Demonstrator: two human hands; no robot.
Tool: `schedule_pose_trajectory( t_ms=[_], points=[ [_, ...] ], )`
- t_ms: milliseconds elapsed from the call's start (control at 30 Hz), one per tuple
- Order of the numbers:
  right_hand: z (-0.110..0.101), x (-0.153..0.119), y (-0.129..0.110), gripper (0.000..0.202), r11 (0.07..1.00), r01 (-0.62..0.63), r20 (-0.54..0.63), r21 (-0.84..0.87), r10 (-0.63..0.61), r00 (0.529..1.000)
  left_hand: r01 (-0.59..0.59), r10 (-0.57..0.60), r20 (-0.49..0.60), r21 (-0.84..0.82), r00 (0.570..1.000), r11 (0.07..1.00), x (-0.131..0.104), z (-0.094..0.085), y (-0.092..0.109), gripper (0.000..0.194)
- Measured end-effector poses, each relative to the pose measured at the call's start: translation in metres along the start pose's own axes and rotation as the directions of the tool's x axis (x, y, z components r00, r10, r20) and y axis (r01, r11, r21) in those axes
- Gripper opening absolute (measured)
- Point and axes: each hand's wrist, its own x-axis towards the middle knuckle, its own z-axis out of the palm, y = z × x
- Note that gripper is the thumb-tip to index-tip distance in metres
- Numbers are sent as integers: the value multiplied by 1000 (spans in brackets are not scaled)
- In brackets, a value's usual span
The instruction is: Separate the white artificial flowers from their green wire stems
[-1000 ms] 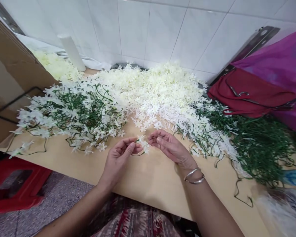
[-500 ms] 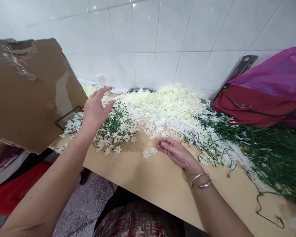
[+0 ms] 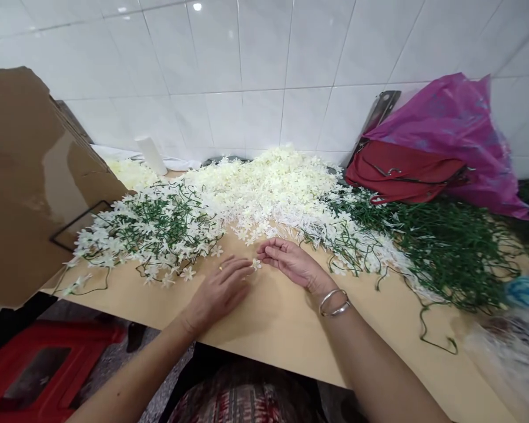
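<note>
My left hand reaches low over the table, fingers stretched out together. Its fingertips are beside a loose white artificial flower; I cannot tell whether they touch it. Just right of that flower is my right hand, its thumb and fingers pressed together. Whatever it pinches, if anything, is hidden. A pile of white flowers on green stems lies beyond my left hand. Behind both hands spreads a large heap of cream-white blossoms.
A cardboard box stands at the left. To the right lie green plastic stems, a red bag and a purple plastic bag. A tiled wall closes off the back. A red stool stands below the table.
My left hand has come down from above the stemmed pile, moving right and nearer to the loose flower. My right hand stays in nearly the same pose. The view has turned rightward.
</note>
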Motion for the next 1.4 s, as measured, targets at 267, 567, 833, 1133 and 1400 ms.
schedule_pose_trajectory(
  t_ms=[267, 567, 833, 1133, 1400],
  points=[
    [-20, 14, 4, 26, 896, 221, -407, -386, -380, 830, 111, -83, 241, -103, 967, 989, 10, 11, -13, 63],
    [-17, 18, 11, 18, 429, 84, -229, -899, -627, 745, 200, -192, 137, -51, 972, 978, 49, 49, -46, 88],
    [-19, 26, 11, 20, 268, -4, -156, -963, -550, 820, 238, -232, 123, -31, 965, 971, 80, 74, -59, 85],
    [-16, 20, 7, 9, 563, -16, -421, -827, -600, 680, 270, -281, -38, -180, 959, 946, 85, 58, -61, 40],
    [-6, 16, 4, 12, 405, 224, -141, -886, -697, 703, 159, -202, -179, -226, 963, 961, 88, 48, -55, 21]
  ],
)
